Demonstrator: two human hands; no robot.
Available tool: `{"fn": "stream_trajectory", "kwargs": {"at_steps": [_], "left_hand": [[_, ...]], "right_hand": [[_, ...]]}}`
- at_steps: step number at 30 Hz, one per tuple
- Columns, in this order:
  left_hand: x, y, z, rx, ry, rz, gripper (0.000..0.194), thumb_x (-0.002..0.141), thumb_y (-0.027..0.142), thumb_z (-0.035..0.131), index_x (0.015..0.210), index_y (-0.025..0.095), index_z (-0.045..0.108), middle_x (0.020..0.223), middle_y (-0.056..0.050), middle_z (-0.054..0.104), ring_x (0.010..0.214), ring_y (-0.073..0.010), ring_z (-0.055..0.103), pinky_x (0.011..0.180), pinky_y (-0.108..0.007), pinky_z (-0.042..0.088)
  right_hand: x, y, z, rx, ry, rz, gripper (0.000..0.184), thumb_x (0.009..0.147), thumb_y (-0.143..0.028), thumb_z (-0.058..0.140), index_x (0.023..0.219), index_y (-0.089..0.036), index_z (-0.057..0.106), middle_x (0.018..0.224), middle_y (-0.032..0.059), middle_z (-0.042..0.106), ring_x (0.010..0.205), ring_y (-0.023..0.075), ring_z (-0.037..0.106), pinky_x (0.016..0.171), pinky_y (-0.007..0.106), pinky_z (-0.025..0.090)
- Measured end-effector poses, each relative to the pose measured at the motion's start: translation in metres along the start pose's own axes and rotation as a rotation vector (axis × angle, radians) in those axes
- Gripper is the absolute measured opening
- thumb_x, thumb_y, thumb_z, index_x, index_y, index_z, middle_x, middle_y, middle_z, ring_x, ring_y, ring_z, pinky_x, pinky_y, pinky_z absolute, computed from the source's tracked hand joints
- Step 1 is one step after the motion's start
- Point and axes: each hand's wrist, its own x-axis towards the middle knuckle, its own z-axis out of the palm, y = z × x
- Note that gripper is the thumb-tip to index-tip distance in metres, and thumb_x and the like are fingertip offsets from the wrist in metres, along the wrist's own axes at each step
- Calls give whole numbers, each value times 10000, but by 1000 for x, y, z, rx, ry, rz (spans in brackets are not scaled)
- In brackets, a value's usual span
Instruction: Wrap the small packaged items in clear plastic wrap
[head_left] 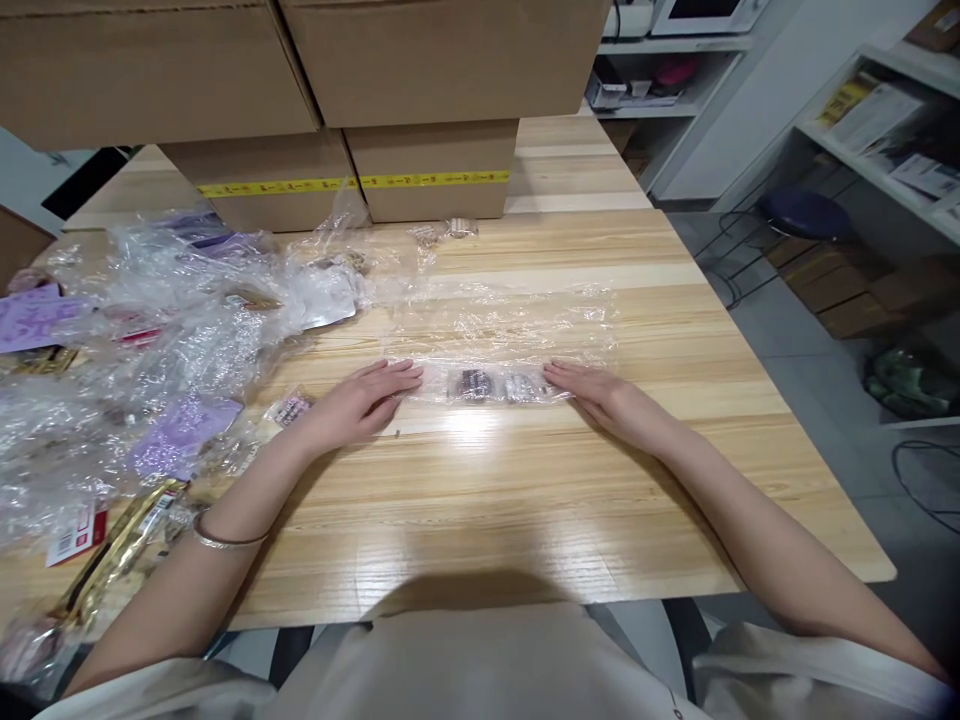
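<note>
A sheet of clear bubble wrap (502, 320) lies spread on the wooden table in front of me. Along its near edge two small packets, a dark one (475, 384) and a silvery one (519, 387), show through the folded film. My left hand (367, 400) lies on the left end of that fold, palm down with the fingers stretched out. On the right end rests my right hand (600, 392), its fingers also extended and flat. Neither hand grips anything; both touch the film from above.
A large heap of crumpled bubble wrap (187, 320) with wrapped items covers the table's left side. Stacked cardboard boxes (435, 165) stand at the back. A small packet (289, 407) lies left of my left hand. Shelves (885, 150) and a stool (806, 213) are off to the right.
</note>
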Motion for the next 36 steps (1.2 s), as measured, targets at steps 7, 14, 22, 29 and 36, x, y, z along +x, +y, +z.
{"fn": "stream_trajectory", "kwargs": {"at_steps": [7, 14, 22, 29, 36], "left_hand": [[0, -7, -1, -310, 255, -353, 474, 918, 596, 535, 1036, 191, 751, 1091, -69, 763, 985, -230, 691, 889, -310, 521], [10, 0, 10, -190, 332, -393, 403, 946, 528, 514, 979, 181, 717, 896, -43, 745, 756, -177, 651, 740, -269, 485], [3, 9, 14, 352, 397, 2, 370, 926, 342, 594, 1268, 200, 615, 1244, -154, 638, 1105, -278, 626, 934, -443, 492], [3, 4, 5, 206, 55, 62, 445, 951, 230, 422, 1370, 194, 565, 1456, -77, 562, 1411, -244, 448, 1187, -494, 326], [-9, 4, -3, -157, 257, -102, 331, 966, 393, 514, 1147, 204, 716, 1116, -57, 759, 1015, -211, 707, 901, -320, 538]], "right_hand": [[-1, 0, -10, 211, 181, 320, 324, 961, -469, 522, 1012, -255, 760, 1050, 29, 775, 990, 267, 721, 893, 419, 568], [3, 5, -3, -36, 206, 483, 297, 891, -507, 609, 810, -235, 696, 766, 29, 740, 656, 222, 653, 624, 348, 468], [-1, -15, -7, -426, 245, 84, 323, 891, -293, 601, 1172, -145, 654, 1201, 171, 700, 1191, 348, 622, 972, 540, 489], [-4, -16, 0, -343, 15, -148, 460, 917, -109, 483, 1361, -162, 592, 1326, 86, 666, 1281, 236, 592, 1049, 423, 518], [-6, -4, -6, -230, 145, -27, 360, 925, -149, 452, 1184, -192, 699, 1074, 72, 771, 958, 223, 742, 819, 359, 597]]}}
